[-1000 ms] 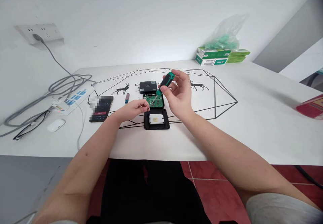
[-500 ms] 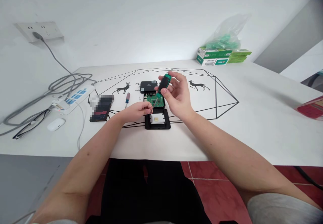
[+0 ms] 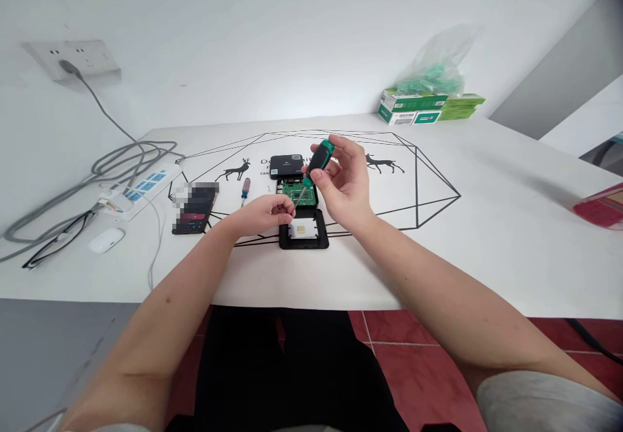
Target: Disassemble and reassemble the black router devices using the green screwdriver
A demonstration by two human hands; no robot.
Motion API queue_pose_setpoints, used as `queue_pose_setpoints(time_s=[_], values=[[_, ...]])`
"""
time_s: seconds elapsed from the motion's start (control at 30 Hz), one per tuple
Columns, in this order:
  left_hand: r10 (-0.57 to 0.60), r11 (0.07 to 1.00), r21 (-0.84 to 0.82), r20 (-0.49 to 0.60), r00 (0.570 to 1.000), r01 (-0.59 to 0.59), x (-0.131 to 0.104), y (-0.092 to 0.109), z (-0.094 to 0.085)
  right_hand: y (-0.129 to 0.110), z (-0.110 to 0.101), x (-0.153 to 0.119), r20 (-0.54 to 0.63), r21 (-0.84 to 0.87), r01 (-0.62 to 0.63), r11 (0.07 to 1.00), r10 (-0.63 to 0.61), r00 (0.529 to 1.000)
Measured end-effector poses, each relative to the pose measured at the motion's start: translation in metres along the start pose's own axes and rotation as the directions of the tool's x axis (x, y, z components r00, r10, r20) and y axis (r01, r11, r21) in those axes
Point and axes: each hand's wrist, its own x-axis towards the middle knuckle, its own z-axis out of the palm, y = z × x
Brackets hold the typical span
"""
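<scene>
Green-black screwdriver [image 3: 320,159] tip at your left fingers
Your right hand [image 3: 351,185] grips the handle; your left hand [image 3: 265,215] is closed by the tip, contents unclear. Keep the shaft steady above the circuit board [image 3: 307,196] on the desk [image 3: 438,270].

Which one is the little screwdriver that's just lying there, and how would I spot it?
On the white table, find the dark phone on the left side. Just to its right, beyond the left hand, lies the small screwdriver. Its handle is reddish and blue, while the bigger screwdriver in the right hand is black and green.
</scene>
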Motion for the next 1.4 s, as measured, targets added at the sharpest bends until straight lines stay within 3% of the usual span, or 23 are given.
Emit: queue_pose_setpoints(time_s=[0.27, 0.43, 0.53, 0.67, 0.93, 1.4], values=[[0.018, 0.999, 0.046, 0.024, 1.0, -0.019, 0.001, -0.002, 0.002, -0.008, 0.001, -0.001, 0.004, 0.007, -0.009, 1.0, 0.009, 1.0], [0.111, 0.966, 0.243, -0.062, 0.992, -0.093, -0.001, -0.013, -0.001, -0.009, -0.003, -0.004, -0.018, -0.195, 0.003, 0.981, -0.007, 1.0], [0.126, 0.911, 0.409, -0.141, 0.982, -0.058, -0.001, -0.022, -0.002, -0.007, -0.005, -0.005, -0.021, -0.291, 0.008, 0.957, -0.015, 1.0], [0.081, 0.858, 0.514, -0.138, 0.987, 0.001, -0.001, -0.028, -0.003, -0.005, -0.005, -0.005, 0.006, -0.338, 0.034, 0.94, -0.034, 0.999], [0.013, 0.862, 0.506, -0.086, 0.996, 0.033, -0.003, -0.027, -0.004, -0.008, -0.005, -0.005, 0.045, -0.36, 0.064, 0.931, -0.052, 0.998], [-0.063, 0.859, 0.502, -0.097, 0.993, 0.104, -0.005, -0.024, -0.004, -0.007, -0.005, -0.005, 0.043, -0.359, 0.105, 0.927, -0.096, 0.994]])
